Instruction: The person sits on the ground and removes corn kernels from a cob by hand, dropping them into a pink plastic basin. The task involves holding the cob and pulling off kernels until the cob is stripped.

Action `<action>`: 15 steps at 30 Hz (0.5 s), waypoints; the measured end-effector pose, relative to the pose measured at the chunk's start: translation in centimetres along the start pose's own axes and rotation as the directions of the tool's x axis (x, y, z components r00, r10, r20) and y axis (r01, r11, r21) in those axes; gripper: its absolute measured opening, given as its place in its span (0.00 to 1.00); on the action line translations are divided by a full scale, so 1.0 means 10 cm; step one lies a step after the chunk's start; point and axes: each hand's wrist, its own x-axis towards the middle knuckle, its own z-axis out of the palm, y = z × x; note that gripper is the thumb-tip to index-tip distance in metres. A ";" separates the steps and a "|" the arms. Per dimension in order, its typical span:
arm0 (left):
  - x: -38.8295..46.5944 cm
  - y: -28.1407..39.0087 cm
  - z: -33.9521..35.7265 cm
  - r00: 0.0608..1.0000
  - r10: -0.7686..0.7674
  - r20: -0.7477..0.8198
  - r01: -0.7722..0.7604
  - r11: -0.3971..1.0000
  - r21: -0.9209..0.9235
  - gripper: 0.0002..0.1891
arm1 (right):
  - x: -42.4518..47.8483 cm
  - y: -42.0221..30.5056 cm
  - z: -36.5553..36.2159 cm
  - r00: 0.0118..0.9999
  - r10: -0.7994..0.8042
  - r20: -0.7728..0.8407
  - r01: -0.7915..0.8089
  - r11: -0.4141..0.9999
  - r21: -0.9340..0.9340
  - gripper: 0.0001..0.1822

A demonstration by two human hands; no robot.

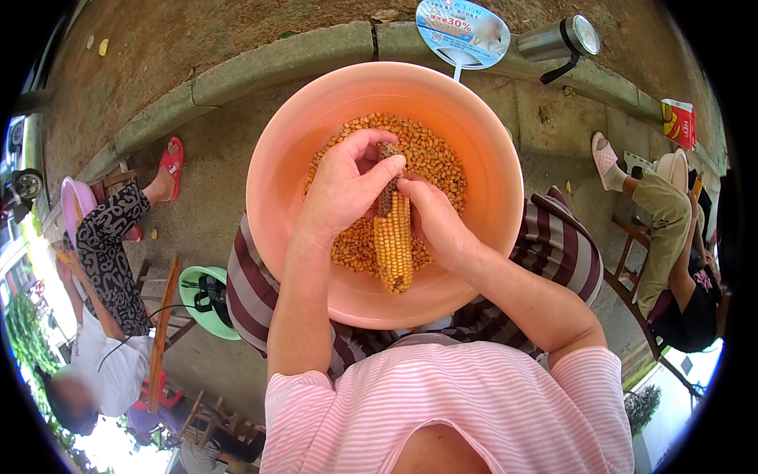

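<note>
An ear of dried corn point(393, 240) is held over a large orange-pink plastic basin point(284, 136) on my lap. Its far end is bare brown cob, while the near part still carries rows of yellow kernels. My left hand point(349, 178) grips the bare far end, with the thumb across it. At the edge between bare cob and kernels, my right hand point(435, 216) presses its thumb and wraps the ear's right side; those fingers are partly hidden. Loose corn kernels point(435, 154) cover the basin's bottom beneath both hands.
Beyond the basin are a stone kerb point(284, 59), a printed plastic hand fan point(462, 35) and a steel flask point(551, 41). A green basin point(204, 314) holding a black device stands left. Seated people point(112, 237) work at the left and right; a red-yellow carton point(678, 123) lies at right.
</note>
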 end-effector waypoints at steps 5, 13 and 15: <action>0.01 -0.01 0.01 0.994 0.065 -0.086 -0.065 0.998 -0.004 0.14 | 0.02 0.05 -0.04 0.999 0.049 0.015 -0.050 0.990 0.128 0.22; 0.11 -0.14 -0.03 0.970 0.146 -0.194 -0.179 0.970 -0.163 0.18 | -0.11 -0.11 0.08 0.995 0.098 0.026 -0.098 0.995 -0.012 0.20; 0.10 -0.14 -0.02 0.976 0.135 -0.170 -0.167 0.968 -0.190 0.18 | -0.10 -0.13 0.05 0.997 0.077 -0.001 -0.077 0.987 -0.138 0.22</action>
